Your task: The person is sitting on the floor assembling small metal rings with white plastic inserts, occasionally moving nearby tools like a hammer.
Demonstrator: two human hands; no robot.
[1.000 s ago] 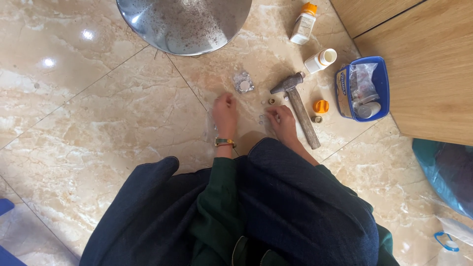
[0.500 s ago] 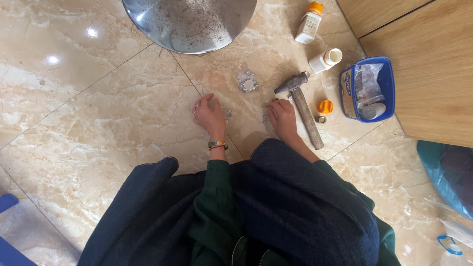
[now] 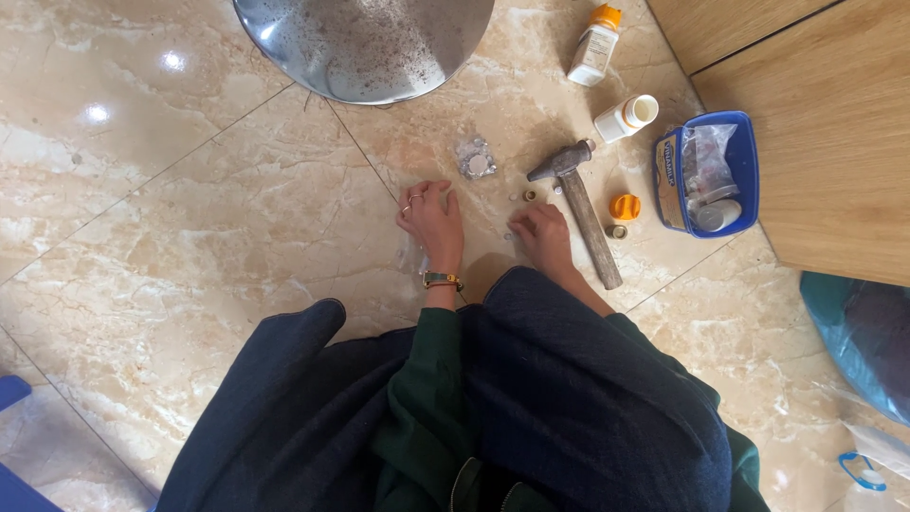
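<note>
My left hand (image 3: 431, 220) lies flat on the marble floor with its fingers spread a little, and its heel touches a scrap of clear plastic (image 3: 410, 254). It wears rings and a gold wristwatch. My right hand (image 3: 543, 233) rests just left of a hammer (image 3: 590, 216), fingers curled down to the floor. Whether they pinch anything is hidden. Small metal pieces (image 3: 523, 196) lie just beyond its fingertips. A small clear packet (image 3: 476, 157) sits further out between the hands.
A round metal base (image 3: 365, 43) stands at the top. Two white bottles (image 3: 595, 47) (image 3: 626, 117), an orange cap (image 3: 625, 206), a brass ring (image 3: 618, 230) and a blue box (image 3: 749, 175) of bags lie right of the hammer. Wooden cabinet (image 3: 825, 114) at right.
My left hand slid left across the floor, then came back toward the right hand. My right hand stayed beside the hammer handle.
</note>
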